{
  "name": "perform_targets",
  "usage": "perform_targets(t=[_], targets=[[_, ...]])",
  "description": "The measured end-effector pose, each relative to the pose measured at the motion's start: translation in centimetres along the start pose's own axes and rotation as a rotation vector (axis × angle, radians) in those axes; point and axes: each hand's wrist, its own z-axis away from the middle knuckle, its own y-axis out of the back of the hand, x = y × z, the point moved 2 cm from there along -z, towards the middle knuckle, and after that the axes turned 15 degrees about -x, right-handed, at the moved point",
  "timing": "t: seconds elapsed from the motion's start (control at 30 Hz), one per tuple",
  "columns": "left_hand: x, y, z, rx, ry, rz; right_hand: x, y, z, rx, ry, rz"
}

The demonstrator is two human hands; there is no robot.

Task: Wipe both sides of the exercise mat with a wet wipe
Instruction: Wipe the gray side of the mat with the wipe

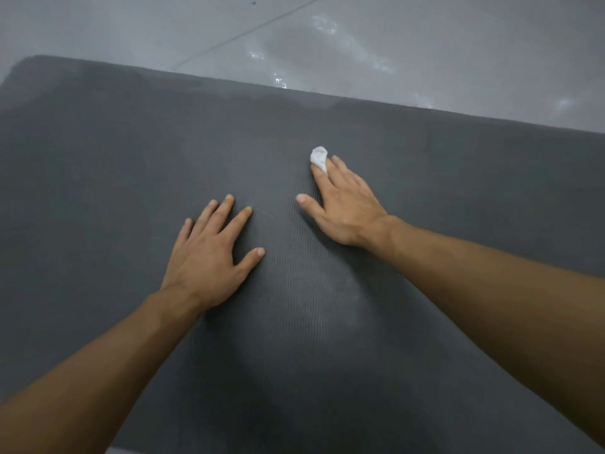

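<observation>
A dark grey exercise mat (131, 152) with a fine ribbed texture lies flat on the floor and fills most of the view. My left hand (209, 253) rests palm down on the mat, fingers spread and straight. My right hand (343, 208) lies further out on the mat with straight fingers. A small crumpled white wet wipe (319, 157) sticks out from under its fingertips and is pressed against the mat. Both forearms reach in from the bottom corners.
Glossy grey floor tiles (409, 44) lie beyond the mat's far edge, with wet-looking reflections and one dark grout line. The mat's rounded far left corner (29, 65) is in view. A thin strip of floor shows at the bottom edge.
</observation>
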Motion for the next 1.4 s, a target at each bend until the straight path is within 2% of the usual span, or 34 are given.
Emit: perform_targets(t=[0.1,0.17,0.4,0.5,0.6,0.7,0.87,0.97,1.03,1.23,1.3,1.4], targets=[[0.1,0.5,-0.1,-0.039,0.015,-0.008,-2.1,0.4,-2.2,-0.021,0.066,0.059],[0.2,0.8,0.1,-0.052,0.013,-0.008,-1.4,1.2,-3.3,-0.006,0.045,0.070],[0.7,0.9,0.2,-0.051,0.036,0.001,12.5,4.1,-0.9,0.141,-0.408,-0.107],[0.9,0.5,0.1,-0.023,0.039,0.011,15.9,3.7,2.0,0.167,-0.466,-0.156],[1.4,-0.3,-0.1,0.010,0.021,0.003,14.9,1.9,3.5,0.151,-0.362,-0.147],[2.7,-0.9,-0.4,0.039,-0.020,-0.008,10.9,-1.0,5.8,0.102,-0.124,-0.023],[5.9,-1.4,-0.9,0.052,-0.070,-0.006,2.3,-7.4,13.8,-0.075,0.300,0.157],[7.7,-1.5,-1.2,0.015,-0.072,-0.010,1.4,-9.5,16.8,-0.100,0.424,0.298],[8.6,-1.6,-1.5,-0.007,-0.066,-0.029,3.3,-9.1,16.7,-0.054,0.351,0.288],[11.7,-1.4,-2.0,-0.064,-0.148,-0.049,15.3,-5.0,14.7,0.112,-0.233,-0.006],[13.3,-1.4,-2.3,-0.097,-0.173,-0.058,18.1,-4.1,15.4,0.108,-0.327,-0.068],[15.4,-1.5,-2.9,-0.141,-0.150,-0.055,18.7,-4.3,16.9,0.090,-0.368,-0.109]])
